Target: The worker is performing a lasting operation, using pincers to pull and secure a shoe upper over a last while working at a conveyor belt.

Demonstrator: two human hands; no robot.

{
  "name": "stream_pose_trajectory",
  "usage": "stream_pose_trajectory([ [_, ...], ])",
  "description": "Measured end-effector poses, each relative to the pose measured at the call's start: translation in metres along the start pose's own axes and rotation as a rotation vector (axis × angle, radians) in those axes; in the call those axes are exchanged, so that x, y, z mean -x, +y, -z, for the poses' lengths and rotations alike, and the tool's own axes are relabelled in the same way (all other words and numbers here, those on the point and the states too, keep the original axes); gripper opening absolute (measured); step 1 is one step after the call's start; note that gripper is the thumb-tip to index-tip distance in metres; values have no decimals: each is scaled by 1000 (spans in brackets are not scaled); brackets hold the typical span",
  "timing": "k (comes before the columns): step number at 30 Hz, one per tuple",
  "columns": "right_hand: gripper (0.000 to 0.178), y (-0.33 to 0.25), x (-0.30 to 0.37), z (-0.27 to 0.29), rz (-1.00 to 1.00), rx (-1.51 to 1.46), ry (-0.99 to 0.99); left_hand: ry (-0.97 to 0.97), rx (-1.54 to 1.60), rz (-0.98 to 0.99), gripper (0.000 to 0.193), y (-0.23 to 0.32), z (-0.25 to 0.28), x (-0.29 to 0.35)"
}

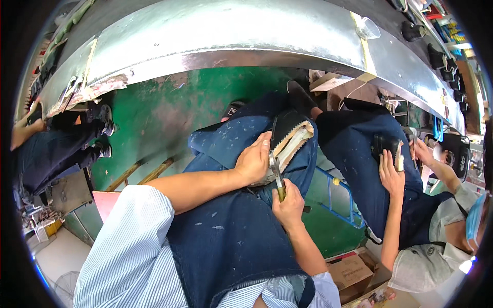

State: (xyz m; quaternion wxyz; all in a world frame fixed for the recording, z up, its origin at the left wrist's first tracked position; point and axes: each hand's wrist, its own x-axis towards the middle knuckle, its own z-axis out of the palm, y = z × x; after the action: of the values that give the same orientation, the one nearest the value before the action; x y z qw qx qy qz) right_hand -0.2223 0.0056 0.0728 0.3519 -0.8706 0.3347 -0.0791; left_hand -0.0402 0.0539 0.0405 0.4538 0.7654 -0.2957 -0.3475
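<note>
A black shoe [280, 128] lies sole up across my lap, its pale underside framed by a zigzag-cut edge. My left hand [254, 160] is closed on the near side of the shoe and steadies it. In my right hand [288, 206] is a metal hand tool [276, 172] with a yellowish handle; its exact kind is unclear. The tool's metal end lies against the shoe's near end, close to my left fingertips. Under the shoe, a dark blue apron [221, 231] with pale specks covers my legs.
A metal-topped bench [221, 31] runs across the front, with a clear cup [367, 28] on it. To my right, a seated co-worker [393, 174] holds a similar black shoe [382, 146]. Another person [38, 149] is at far left. Cardboard boxes [350, 271] sit behind, near a blue metal frame [336, 197].
</note>
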Motion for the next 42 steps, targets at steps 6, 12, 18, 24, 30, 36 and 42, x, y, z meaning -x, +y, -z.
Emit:
stream_pose_trajectory([
  [6,56,8,-19,68,138,267,-287,-18,-217,-147,54,-13,-2,6],
  [12,50,1,-52,65,63,488,-253,-91,-244,-114,52,0,9,10],
  [18,29,64,-42,5,193,135,151,-183,-343,-151,54,2,13,7],
  [24,20,55,-25,45,-157,-31,-242,-350,-610,-309,56,12,24,7],
  [30,25,36,-50,94,-294,-78,-410,-430,-693,-228,58,28,27,-13],
  [36,32,30,-96,61,-60,120,-217,-552,-766,-204,59,43,33,-19],
  [42,29,32,-75,45,-34,28,-148,-592,-806,-216,64,51,35,-15],
])
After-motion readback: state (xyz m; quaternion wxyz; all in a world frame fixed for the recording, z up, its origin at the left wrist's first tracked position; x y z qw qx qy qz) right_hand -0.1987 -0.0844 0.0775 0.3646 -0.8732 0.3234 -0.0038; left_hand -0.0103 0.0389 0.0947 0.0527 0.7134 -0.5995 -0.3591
